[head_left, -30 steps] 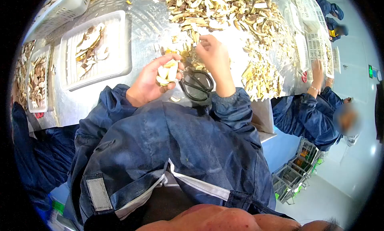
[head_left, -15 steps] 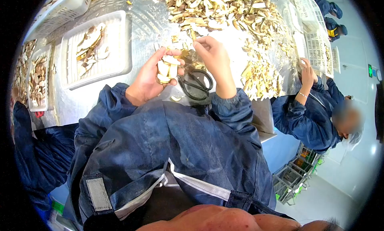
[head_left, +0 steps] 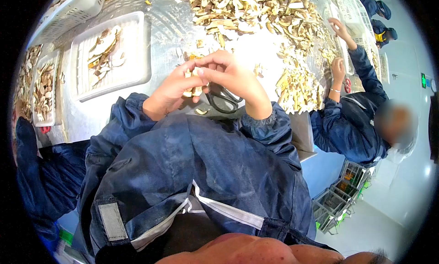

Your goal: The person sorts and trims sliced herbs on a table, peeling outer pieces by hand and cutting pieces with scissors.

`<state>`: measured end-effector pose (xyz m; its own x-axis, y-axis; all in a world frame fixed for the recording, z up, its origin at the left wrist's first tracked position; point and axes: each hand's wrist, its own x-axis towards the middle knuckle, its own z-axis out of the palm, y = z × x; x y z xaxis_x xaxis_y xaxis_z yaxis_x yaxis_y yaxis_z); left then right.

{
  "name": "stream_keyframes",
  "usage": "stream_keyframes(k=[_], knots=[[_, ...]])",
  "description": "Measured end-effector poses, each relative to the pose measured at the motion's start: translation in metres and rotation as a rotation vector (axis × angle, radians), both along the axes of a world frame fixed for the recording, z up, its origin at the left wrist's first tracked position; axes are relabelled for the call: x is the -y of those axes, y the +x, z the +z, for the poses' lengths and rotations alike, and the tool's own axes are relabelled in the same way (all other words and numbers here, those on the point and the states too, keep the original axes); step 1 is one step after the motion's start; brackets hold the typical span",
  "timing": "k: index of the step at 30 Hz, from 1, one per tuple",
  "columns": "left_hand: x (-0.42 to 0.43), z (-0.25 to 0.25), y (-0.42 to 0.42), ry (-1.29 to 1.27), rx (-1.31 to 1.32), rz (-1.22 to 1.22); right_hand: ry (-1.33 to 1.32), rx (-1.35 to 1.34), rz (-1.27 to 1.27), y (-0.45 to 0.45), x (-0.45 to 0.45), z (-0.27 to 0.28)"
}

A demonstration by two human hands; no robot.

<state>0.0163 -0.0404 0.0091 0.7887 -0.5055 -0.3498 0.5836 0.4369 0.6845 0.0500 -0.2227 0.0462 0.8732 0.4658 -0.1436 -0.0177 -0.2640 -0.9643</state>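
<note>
My left hand (head_left: 171,90) is closed around a small bunch of pale mushroom slices (head_left: 190,83). My right hand (head_left: 228,76) meets it over the table, thumb and fingers pinched on slices at the top of the bunch; the fingers partly hide what they grip. Just below my hands lie black-handled scissors (head_left: 224,104), partly covered by my right hand. One loose slice (head_left: 201,111) rests beside them. Beyond my hands spreads a large heap of mushroom slices (head_left: 247,12), with a smaller pile (head_left: 299,88) to the right.
A white tray (head_left: 144,49) with a few slices stands on the metal table at left, near a narrower filled tray (head_left: 45,90) and a perforated basket (head_left: 68,19). At right, a co-worker (head_left: 352,122) reaches over the table beside white baskets (head_left: 361,40).
My right hand has come left and down onto the slices in my left hand. The co-worker at right has extended an arm toward the baskets, and red-handled scissors now show there.
</note>
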Motion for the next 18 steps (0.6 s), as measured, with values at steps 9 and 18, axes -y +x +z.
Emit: stream_keyframes(k=[9, 18], knots=[[-0.009, -0.007, 0.0, 0.055, 0.011, -0.001, 0.122, -0.265, -0.057, 0.002, 0.009, -0.012], [-0.009, -0.01, 0.001, 0.109, 0.062, -0.038, 0.164, -0.42, 0.004, -0.003, 0.02, -0.02]])
